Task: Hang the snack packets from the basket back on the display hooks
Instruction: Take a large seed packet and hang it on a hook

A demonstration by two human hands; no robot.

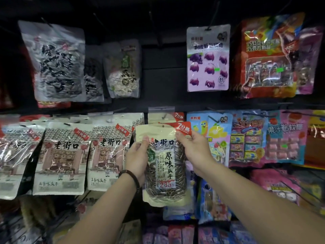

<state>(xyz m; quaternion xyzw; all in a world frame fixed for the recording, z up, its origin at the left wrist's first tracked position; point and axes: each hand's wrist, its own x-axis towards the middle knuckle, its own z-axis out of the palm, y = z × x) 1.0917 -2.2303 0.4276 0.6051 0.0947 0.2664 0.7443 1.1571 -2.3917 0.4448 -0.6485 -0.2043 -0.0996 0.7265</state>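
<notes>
Landmark: sunflower seed packet [164, 166], upright, centre of the display.
Left hand [137, 156]: fingers closed on the packet's upper left edge; beaded bracelet [131, 176] on the wrist.
Right hand [195, 148]: fingers pinching the packet's top right corner.
Behind packet: matching packet [161, 118] on a hook [164, 116].
Left of packet: cream packets [61, 155] hanging in a row.
</notes>
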